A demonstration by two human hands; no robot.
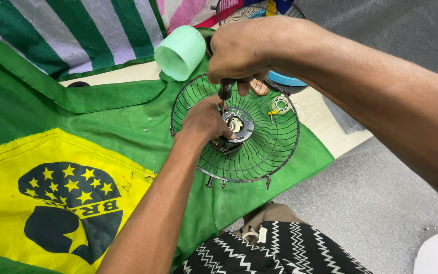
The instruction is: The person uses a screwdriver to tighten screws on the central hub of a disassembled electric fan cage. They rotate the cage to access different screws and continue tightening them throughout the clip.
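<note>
Right hand (242, 50) is closed in a fist around the dark handle of a screwdriver (224, 91), held upright with its shaft pointing down into the motor hub (236, 126) directly below the fist. Left hand (205, 121) rests on the hub's near-left side, fingers curled against it; whether it grips any part cannot be told. The hub sits at the centre of a black wire fan guard (259, 152), which rings both hands and lies on a green and yellow cloth (77, 152). Just left of the right hand lies a pale green plastic cylinder (180, 52), on its side. Behind the right wrist, a blue round part (286, 79) shows partly.
</note>
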